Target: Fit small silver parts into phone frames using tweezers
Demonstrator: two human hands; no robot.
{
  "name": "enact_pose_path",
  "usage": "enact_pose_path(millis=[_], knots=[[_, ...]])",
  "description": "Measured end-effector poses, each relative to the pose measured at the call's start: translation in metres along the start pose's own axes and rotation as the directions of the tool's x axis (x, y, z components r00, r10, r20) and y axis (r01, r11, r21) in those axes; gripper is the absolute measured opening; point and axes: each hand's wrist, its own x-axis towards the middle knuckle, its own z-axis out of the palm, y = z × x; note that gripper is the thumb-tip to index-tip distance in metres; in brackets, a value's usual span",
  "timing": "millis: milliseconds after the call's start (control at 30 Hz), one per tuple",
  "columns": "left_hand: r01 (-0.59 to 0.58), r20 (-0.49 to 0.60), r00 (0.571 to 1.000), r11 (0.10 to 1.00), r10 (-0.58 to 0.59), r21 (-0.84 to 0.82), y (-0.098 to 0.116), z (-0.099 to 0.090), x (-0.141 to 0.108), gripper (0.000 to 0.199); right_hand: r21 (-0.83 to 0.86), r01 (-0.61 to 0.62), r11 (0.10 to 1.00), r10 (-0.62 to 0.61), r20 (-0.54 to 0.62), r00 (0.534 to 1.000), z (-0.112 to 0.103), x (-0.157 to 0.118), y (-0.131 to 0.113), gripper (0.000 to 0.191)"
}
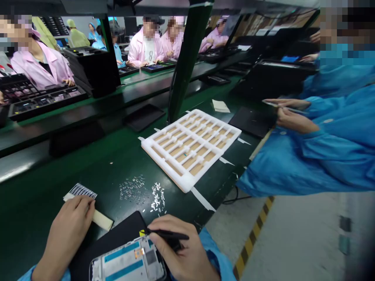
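Note:
My left hand (68,226) rests on the dark green bench, its fingers closed on a cream backing sheet (102,219) with black-and-white striped strips (84,190) at its far end. In my right hand (186,248) is a slim black tool (172,235) that looks like tweezers, its tip close to a small yellow tab (142,233). Below that hand lies a phone mid-frame (124,261) with two blue strips, on a black mat (133,220). Beyond the mat are loose white pieces (158,199) and tiny clear pieces (134,189).
A white foam tray (187,185) with tan-bottomed slots is taped to the bench. At right, a co-worker in a blue sleeve (336,113) holds a thin flat part. A green post (189,58) rises behind the tray. People in pink coats (140,45) sit across the line.

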Motion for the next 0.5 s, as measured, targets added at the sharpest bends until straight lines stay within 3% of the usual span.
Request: enact_pose_path(millis=[167, 367, 433, 500], knots=[[-0.022, 0.029, 0.999, 0.998, 0.020, 0.052, 0.008, -0.008, -0.005, 0.040, -0.004, 0.002, 1.000, -0.002, 0.010, 1.000, 0.001, 0.000, 0.001, 0.012], [-0.068, 0.010, 0.998, 0.997, 0.069, -0.024, 0.011, -0.026, -0.002, 0.037, 0.056, 0.048, 0.997, -0.048, 0.000, 0.999, -0.009, 0.001, -0.009, 0.024], [-0.063, -0.032, 0.998, 0.992, 0.060, -0.105, 0.018, -0.035, -0.004, 0.038, 0.061, 0.020, 0.998, -0.021, 0.009, 1.000, -0.008, -0.003, -0.012, 0.027], [-0.013, -0.041, 0.999, 0.955, 0.001, -0.297, 0.032, -0.043, -0.009, 0.032, 0.030, -0.001, 1.000, -0.001, 0.050, 0.999, -0.003, -0.007, -0.013, 0.023]])
